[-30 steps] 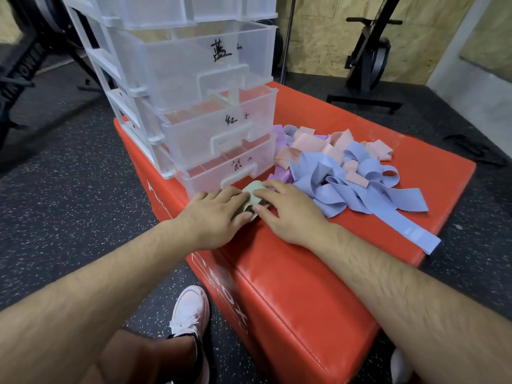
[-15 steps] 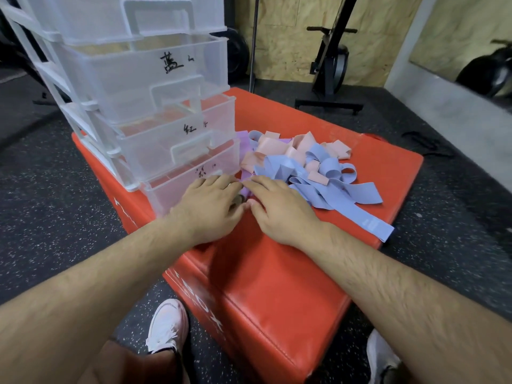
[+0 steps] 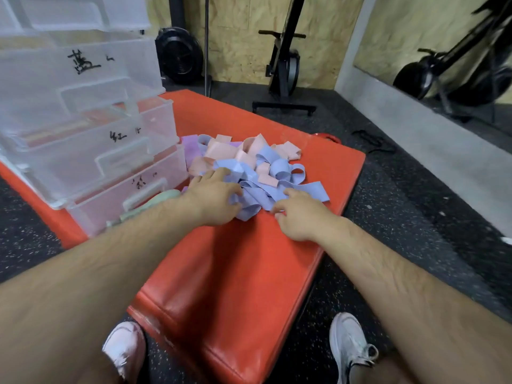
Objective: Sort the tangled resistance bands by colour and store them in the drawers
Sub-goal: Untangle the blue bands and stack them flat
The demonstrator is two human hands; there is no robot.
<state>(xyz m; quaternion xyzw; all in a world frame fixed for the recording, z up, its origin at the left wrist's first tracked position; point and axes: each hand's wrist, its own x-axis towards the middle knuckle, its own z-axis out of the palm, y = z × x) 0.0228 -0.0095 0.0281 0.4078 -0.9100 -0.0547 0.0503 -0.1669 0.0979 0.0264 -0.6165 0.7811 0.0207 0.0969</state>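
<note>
Head view: tangled bands (image 3: 250, 159) heaped on red box (image 3: 243, 261) beside drawers (image 3: 83, 151); left hand (image 3: 213, 198) loose-fingered atop blue band (image 3: 263, 196), right hand (image 3: 300, 217) at its edge, grip unclear; best drawn out slowly, pile pinned down.

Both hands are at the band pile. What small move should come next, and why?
Probably draw one strand of the blue bands clear of the pile. The left hand lies on them, the right hand touches their near edge, and they sit on top, looped with pink bands. Neither grip is clear yet.
</note>
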